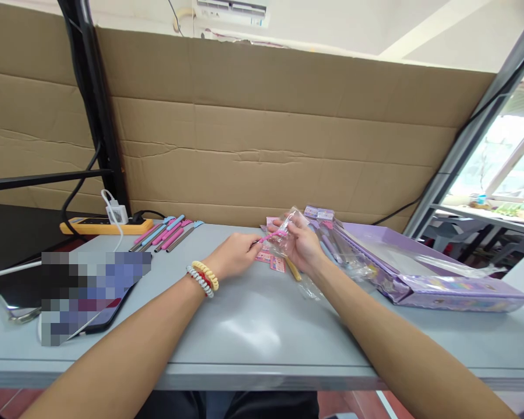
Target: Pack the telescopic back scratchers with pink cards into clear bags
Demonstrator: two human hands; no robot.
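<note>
Slightly left of the table's middle, my left hand [239, 254] is closed around the dark end of a slim pink pen-like stick [274, 235]. The stick's pink end points right, into or against a clear plastic sleeve [290, 226]. My right hand [304, 244] pinches this sleeve between thumb and fingers. Beneath and beside the right hand lie small red-and-pink printed cards [277, 264] and a yellow stick [293, 269], partly covered. Whether the pink stick's tip is inside the sleeve I cannot tell.
Several pink, blue and dark sticks [168, 234] lie at the back left, near a yellow power strip [87, 226]. A phone [109, 311] rests at the left. To the right are packaged sticks [332, 241] and a purple box [458, 291]. Cardboard [279, 139] stands behind.
</note>
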